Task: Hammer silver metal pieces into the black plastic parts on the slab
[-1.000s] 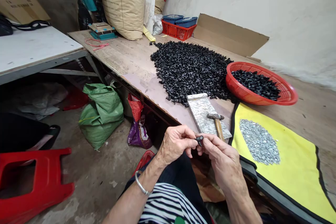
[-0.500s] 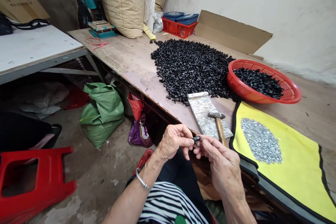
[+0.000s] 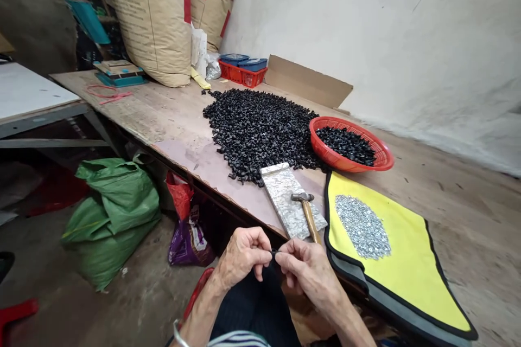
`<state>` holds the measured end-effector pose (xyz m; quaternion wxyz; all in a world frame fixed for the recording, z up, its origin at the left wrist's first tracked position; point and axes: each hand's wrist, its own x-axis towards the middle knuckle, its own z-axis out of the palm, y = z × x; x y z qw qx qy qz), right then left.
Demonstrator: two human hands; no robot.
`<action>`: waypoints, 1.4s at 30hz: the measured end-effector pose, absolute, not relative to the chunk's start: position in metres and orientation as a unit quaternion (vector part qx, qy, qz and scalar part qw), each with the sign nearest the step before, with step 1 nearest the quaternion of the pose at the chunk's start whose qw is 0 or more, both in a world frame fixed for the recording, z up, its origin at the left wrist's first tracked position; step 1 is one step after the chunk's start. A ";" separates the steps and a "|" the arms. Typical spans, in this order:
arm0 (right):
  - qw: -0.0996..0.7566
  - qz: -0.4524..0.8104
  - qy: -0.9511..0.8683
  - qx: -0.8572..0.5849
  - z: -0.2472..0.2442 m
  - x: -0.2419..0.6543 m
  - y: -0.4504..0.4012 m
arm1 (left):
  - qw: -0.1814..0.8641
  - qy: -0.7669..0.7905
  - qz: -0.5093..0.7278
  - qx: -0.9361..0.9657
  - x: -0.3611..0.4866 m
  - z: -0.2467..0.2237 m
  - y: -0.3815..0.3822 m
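Note:
A small black part (image 3: 273, 252) is pinched between the fingertips of both hands, mostly covered by them. My left hand (image 3: 245, 256) grips it from the left with thumb and forefinger. From the right, my right hand (image 3: 304, 265) holds it too, with its fingers curled. Just beyond the hands, a hammer (image 3: 310, 219) with a wooden handle rests on a speckled metal plate (image 3: 280, 195). Behind the plate spreads a large heap of black parts (image 3: 260, 130). Small silvery pieces (image 3: 362, 226) lie on a yellow cloth (image 3: 415, 271) at the right.
A red basket (image 3: 385, 160) of black parts stands beside the heap. Large paper sacks (image 3: 142, 16), a red crate (image 3: 243, 75) and cardboard (image 3: 305, 80) are farther back. A green sack (image 3: 114, 217) and a purple bag (image 3: 189, 244) sit below the table edge (image 3: 203, 181).
The view has swung to the right and up, so the table's contents appear farther left and lower. The black part now shows less between the fingertips.

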<state>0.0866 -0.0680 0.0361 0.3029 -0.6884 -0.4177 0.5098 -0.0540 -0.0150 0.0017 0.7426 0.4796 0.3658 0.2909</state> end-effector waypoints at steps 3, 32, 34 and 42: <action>0.321 0.534 -0.403 -0.671 0.051 0.119 -0.043 | 0.735 0.375 0.305 0.476 -0.048 0.004 -0.013; 0.177 0.070 -0.442 -0.877 0.039 0.211 -0.050 | 0.130 0.657 0.168 0.723 -0.045 0.006 0.109; 0.101 -0.025 -0.438 -0.893 0.038 0.228 -0.048 | 0.136 0.660 0.179 0.717 -0.045 0.006 0.110; 0.029 0.033 -0.503 -0.863 0.024 0.259 -0.036 | 0.315 0.627 0.341 0.625 -0.050 0.005 0.085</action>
